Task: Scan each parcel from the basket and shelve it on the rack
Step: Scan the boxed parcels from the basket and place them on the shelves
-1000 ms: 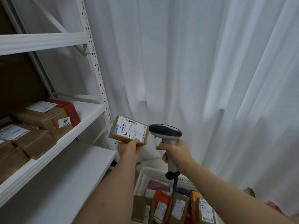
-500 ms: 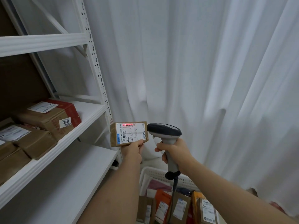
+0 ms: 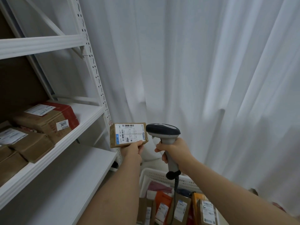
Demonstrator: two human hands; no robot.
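Observation:
My left hand [image 3: 132, 149] pinches the lower edge of a small brown parcel [image 3: 128, 134], holding it up with its white barcode label facing me. Just to its right, my right hand [image 3: 176, 151] grips the handle of a grey and black barcode scanner [image 3: 163, 131], whose head points toward the parcel. No red scan line shows on the label. Below my arms stands the white basket [image 3: 159, 177], holding several upright parcels [image 3: 178, 208] in brown, orange and pink. The white rack [image 3: 68, 143] fills the left side.
The rack's middle shelf carries several brown boxes [image 3: 32, 143], one with a red end and a tag reading 3011 [image 3: 62, 125]. The lower shelf [image 3: 65, 184] shows bare white board. A white curtain [image 3: 194, 78] hangs behind. The scanner's cable [image 3: 176, 189] drops into the basket.
The parcel was tilted, then levelled with a red scan line across its barcode; that line is now gone. Both hands stay nearly in place.

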